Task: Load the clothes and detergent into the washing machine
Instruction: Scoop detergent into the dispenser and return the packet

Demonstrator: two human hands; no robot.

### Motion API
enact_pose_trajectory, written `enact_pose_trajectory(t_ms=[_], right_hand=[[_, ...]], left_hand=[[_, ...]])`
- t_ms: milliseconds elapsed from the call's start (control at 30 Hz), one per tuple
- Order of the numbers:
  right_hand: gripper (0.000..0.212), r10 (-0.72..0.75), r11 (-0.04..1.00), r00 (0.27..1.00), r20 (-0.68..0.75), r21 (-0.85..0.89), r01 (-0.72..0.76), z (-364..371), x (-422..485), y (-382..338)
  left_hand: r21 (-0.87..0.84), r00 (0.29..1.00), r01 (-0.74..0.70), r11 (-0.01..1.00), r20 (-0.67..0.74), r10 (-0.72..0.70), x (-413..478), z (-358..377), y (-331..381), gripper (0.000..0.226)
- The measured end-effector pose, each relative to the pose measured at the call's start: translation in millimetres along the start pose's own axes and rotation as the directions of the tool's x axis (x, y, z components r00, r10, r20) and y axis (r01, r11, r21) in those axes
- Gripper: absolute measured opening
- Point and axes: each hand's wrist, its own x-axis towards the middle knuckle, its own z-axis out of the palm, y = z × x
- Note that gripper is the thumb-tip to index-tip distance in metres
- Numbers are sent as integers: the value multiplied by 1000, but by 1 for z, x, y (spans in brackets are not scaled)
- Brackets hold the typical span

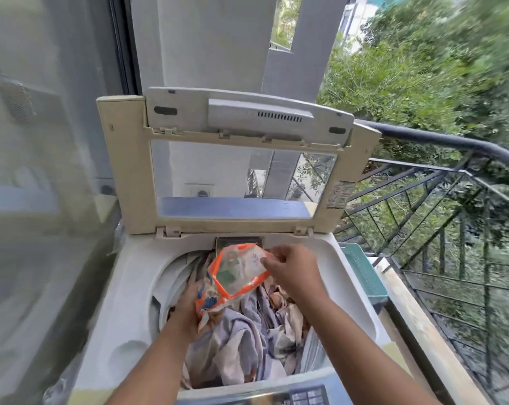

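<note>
Silver-grey control panel (305, 394) at the nearest edge of the washing machine (121, 302), partly cut off by the frame. Two bare forearms reach over it into the open top.

Clothes (247, 340): a crumpled heap of pale lilac and cream fabric fills the drum nearly to the rim. Separate pieces cannot be counted.

Left hand (186, 306): low at the left side of the drum, gripping the bottom end of the detergent bag (235, 276). Its fingers are mostly hidden behind the bag.

Right hand (294, 270): higher and to the right, thumb and fingertips pinching the bag's upper corner, the other fingers curled.

Detergent bag: one, orange-edged with a clear panel, held tilted between the two hands above the clothes. It is off the fabric at its upper end; contact at the lower end cannot be told.

Lid (130, 171): one, cream, folded upright at the back, with a clear window in its lower panel. A wall socket (200, 191) shows through the glass.

One teal basket (364, 276) sits just beside the machine's right edge on a ledge. Beyond it runs a dark metal railing (451, 147), with green trees (422, 68) behind. A glass door (43, 112) stands along the left side, and a pale wall (203, 39) rises behind the lid.
</note>
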Motion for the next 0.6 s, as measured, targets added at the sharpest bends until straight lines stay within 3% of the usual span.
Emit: enact_pose_trajectory(t_ms=[67, 167, 367, 600], right_hand=[[18, 55, 998, 998, 3, 39, -55, -3, -1, 8], [23, 100, 993, 995, 8, 66, -101, -17, -4, 17], [16, 68, 990, 992, -105, 129, -54, -44, 9, 41], [14, 59, 979, 973, -224, 201, -13, -118, 48, 79]], left_hand=[[37, 1000, 15, 999, 6, -15, -4, 8, -2, 37], [143, 998, 48, 988, 29, -53, -10, 31, -9, 72], [310, 994, 42, 950, 79, -70, 2, 78, -18, 58], [426, 966, 62, 903, 201, -161, 33, 155, -14, 73]])
